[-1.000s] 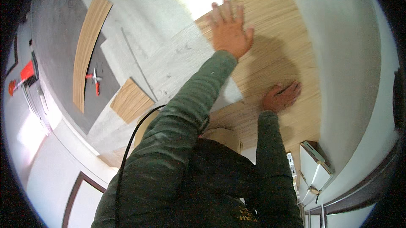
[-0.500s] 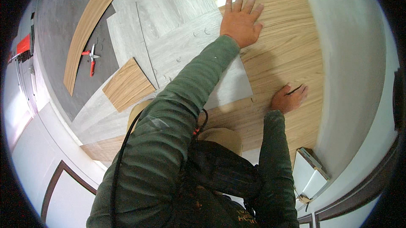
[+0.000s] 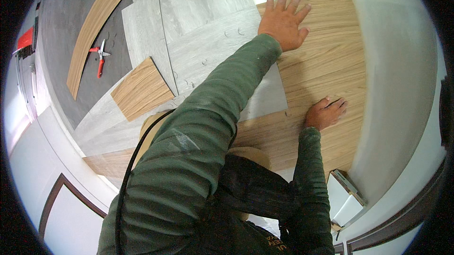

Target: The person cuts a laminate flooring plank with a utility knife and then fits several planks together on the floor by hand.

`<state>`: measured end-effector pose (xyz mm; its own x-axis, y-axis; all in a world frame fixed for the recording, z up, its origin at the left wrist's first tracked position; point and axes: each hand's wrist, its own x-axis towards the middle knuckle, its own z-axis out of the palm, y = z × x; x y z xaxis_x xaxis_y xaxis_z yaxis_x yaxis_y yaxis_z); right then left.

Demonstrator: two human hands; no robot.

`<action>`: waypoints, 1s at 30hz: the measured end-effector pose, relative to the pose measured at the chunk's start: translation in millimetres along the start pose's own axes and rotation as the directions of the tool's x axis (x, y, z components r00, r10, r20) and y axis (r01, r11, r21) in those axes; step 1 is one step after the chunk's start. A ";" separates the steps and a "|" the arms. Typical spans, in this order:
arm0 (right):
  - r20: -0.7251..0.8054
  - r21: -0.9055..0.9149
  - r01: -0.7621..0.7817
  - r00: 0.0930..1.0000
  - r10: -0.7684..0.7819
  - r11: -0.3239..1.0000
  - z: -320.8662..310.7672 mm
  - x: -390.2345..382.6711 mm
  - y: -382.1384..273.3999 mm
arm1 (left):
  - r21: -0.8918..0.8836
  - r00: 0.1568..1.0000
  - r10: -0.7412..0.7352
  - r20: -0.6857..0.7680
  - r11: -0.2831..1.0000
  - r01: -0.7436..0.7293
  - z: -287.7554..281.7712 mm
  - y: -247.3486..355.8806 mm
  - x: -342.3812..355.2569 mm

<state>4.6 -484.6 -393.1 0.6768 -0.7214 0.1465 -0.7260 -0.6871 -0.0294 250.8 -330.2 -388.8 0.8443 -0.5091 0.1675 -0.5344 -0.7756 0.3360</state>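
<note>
My left hand (image 3: 284,21) presses flat, fingers spread, on the far part of the wood-look floor planks (image 3: 328,65) beside the wall. Nearer me and to the right, my right hand (image 3: 325,114) rests on the same brown planks with fingers stretched out. A thin dark line shows by its fingers; I cannot make out whether it is a shadow or a small thing. Grey planks (image 3: 208,47) adjoin the brown ones on the left. A cut piece of brown plank (image 3: 143,89) lies loose on them.
Red-handled snips (image 3: 100,58) lie on dark flooring (image 3: 61,32) at the left, next to a long brown plank (image 3: 94,28). The pale wall (image 3: 397,70) bounds the right side. A white box-like object (image 3: 344,197) stands at its foot. A black cord (image 3: 124,193) hangs by my left arm.
The view has shifted slightly. Both hands remain on the brown planks; the right hand's fingers have turned a little and lie more stretched out.
</note>
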 end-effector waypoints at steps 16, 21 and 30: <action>0.008 0.055 -0.042 0.999 0.042 0.998 1.1 1.0 5.1 | -0.005 1.000 -0.007 0.020 1.000 0.007 -2.4 -1.8 0.9; 0.009 0.075 0.005 1.000 -0.006 0.997 -5.8 -1.1 3.7 | -0.065 0.998 0.057 0.020 0.996 -0.056 -1.5 -16.6 10.2; -0.024 0.079 0.066 0.998 -0.064 0.995 -5.9 -1.6 -7.3 | -0.115 0.994 0.099 -0.042 0.988 -0.103 2.9 -24.5 21.5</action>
<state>8.0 -477.9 -387.2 0.7189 -0.6736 0.1716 -0.6679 -0.7378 -0.0979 281.9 -323.3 -396.2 0.7883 -0.5671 0.2387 -0.6102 -0.6711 0.4210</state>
